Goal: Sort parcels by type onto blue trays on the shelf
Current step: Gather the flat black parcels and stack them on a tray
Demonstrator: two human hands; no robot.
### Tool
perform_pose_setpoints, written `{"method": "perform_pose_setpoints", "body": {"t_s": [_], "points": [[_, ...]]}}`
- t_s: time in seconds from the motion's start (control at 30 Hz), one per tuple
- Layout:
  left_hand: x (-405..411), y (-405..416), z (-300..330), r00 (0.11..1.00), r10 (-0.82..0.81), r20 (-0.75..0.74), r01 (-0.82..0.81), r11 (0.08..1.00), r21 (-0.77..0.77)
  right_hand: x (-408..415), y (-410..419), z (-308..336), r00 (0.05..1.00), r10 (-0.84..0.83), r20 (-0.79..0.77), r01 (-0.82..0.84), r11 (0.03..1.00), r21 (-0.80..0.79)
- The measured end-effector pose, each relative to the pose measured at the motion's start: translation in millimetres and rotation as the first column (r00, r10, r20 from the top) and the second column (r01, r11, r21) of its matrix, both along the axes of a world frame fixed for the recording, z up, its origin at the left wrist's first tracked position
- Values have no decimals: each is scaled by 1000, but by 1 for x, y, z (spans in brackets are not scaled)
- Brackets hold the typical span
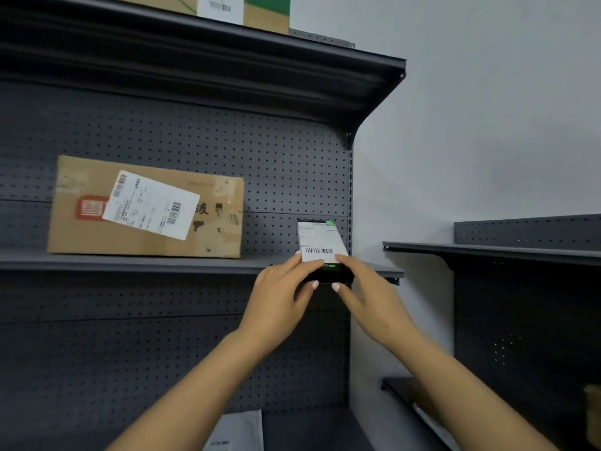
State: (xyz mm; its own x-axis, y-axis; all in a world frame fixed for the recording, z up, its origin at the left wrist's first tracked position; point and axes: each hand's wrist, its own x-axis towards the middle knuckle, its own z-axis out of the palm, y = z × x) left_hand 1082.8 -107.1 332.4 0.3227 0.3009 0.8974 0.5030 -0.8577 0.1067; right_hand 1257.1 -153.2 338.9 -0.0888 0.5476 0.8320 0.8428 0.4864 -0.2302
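Fingers (313, 266) of both hands are pressed against the near end of a small black parcel (320, 242) with a white barcode label, the left hand (279, 294) at seven o'clock of it and the right hand (370, 297) at five o'clock; it is held between them, half onto the middle shelf (130, 263). Its near end appears to overhang the shelf lip, so a drop could be caused by an early release, and a tilt off the open end by a push toward three o'clock. At nine o'clock a cardboard box (146, 206) is stood against the pegboard back (195, 141). No blue tray can be seen. A grey wall (471, 109) and a second shelf unit (520, 252) are seen at three o'clock.
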Motion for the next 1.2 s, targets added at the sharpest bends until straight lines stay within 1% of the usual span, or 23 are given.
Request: {"method": "perform_pose_setpoints", "body": {"t_s": [0.07, 0.13, 0.23, 0.3, 0.37, 0.43, 0.63, 0.7, 0.8, 0.87, 0.97, 1.03, 1.2], "points": [[-11, -19, -14, 999, -17, 42, 16, 999, 28, -7, -19, -16, 999, 32, -15, -31, 999, 33], [-20, -42, -30, 996, -3, 86, 3, 1000, 9, -16, -36, -32, 996, 80, -43, -79, 996, 34], [-34, -71, -59, 990, 111, 88, -119, 989, 83, -28, -61, -52, 986, 146, -79, -147, 989, 3], [-45, -86, -76, 985, 144, 96, -152, 984, 90, -38, -77, -64, 983, 177, -53, -179, 983, -35], [-58, -102, -93, 982, 155, 107, -161, 985, 55, -48, -92, -78, 986, 167, 11, -166, 985, -45], [-72, -118, -108, 979, 169, 110, -173, 984, 27, -58, -108, -93, 986, 161, 41, -159, 986, -42], [-126, -162, -143, 969, 245, 38, -247, 967, 64, -97, -142, -127, 975, 207, 76, -201, 976, -81], [-148, -175, -152, 964, 264, 3, -264, 964, 11, -113, -149, -137, 965, 241, 102, -232, 968, -94], [-184, -194, -170, 965, 247, -87, -258, 953, -161, -141, -159, -159, 945, 290, 150, -272, 953, -132], [-210, -206, -186, 965, 233, -120, -254, 943, -213, -164, -166, -174, 931, 326, 166, -296, 938, -179], [-257, -227, -209, 966, 226, -129, -254, 922, -292, -210, -180, -190, 912, 385, 144, -343, 906, -249], [-293, -242, -222, 964, 236, -124, -264, 906, -331, -249, -190, -200, 902, 419, 108, -370, 876, -309], [-395, -283, -251, 933, 333, -140, -361, 869, -339, -356, -210, -221, 863, 505, 21, -445, 779, -442]]}}
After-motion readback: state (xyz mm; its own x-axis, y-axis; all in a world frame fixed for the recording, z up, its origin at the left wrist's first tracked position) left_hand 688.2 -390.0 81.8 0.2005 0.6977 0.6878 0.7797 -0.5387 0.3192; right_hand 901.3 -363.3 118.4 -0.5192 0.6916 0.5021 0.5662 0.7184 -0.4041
